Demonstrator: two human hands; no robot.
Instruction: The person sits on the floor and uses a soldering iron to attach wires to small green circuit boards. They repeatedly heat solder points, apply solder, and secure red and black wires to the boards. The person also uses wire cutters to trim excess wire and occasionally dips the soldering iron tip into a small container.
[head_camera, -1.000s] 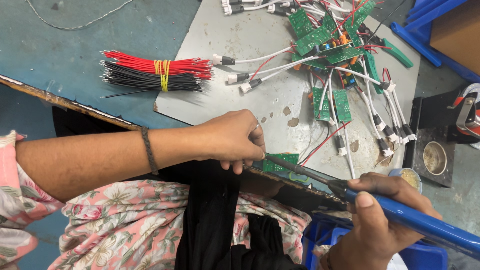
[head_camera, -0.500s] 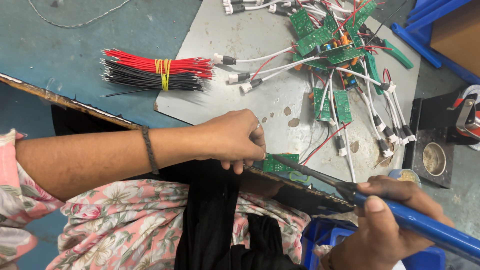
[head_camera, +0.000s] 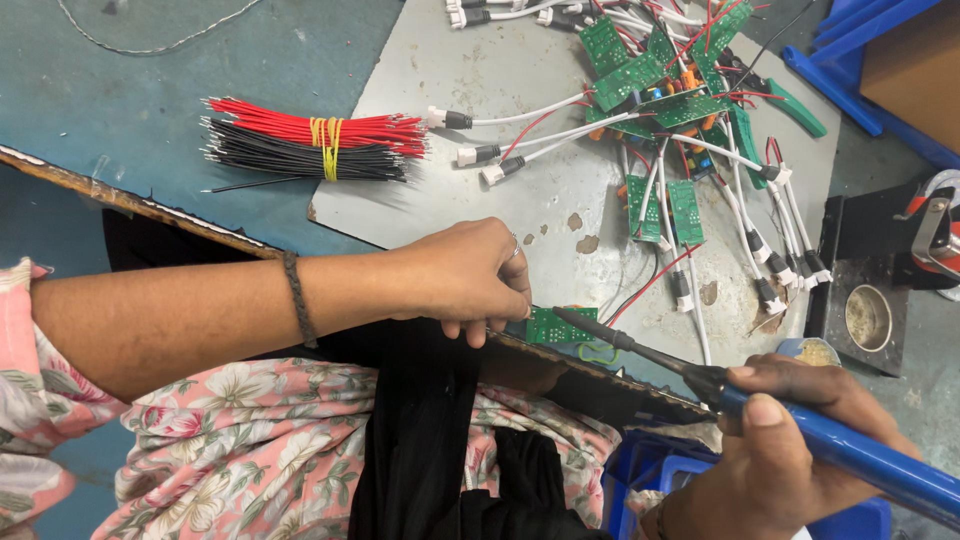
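My left hand (head_camera: 465, 280) rests at the table's near edge, fingers curled down and touching a small green circuit board (head_camera: 560, 325). My right hand (head_camera: 775, 450) grips a blue-handled soldering iron (head_camera: 830, 445); its dark metal tip reaches up-left and touches the top of that board. A red wire and a black wire run from the board toward the pile behind it. Whether the left fingers pinch something thin at the board, I cannot tell.
A banded bundle of red and black wires (head_camera: 310, 145) lies at the left of a grey metal sheet (head_camera: 500, 190). Several green boards with white cables (head_camera: 690, 120) are heaped at the back right. A small tin (head_camera: 868, 318) sits on a black stand at the right.
The soldering iron's tip has slid a little left onto the green board. My left hand has stayed in place.
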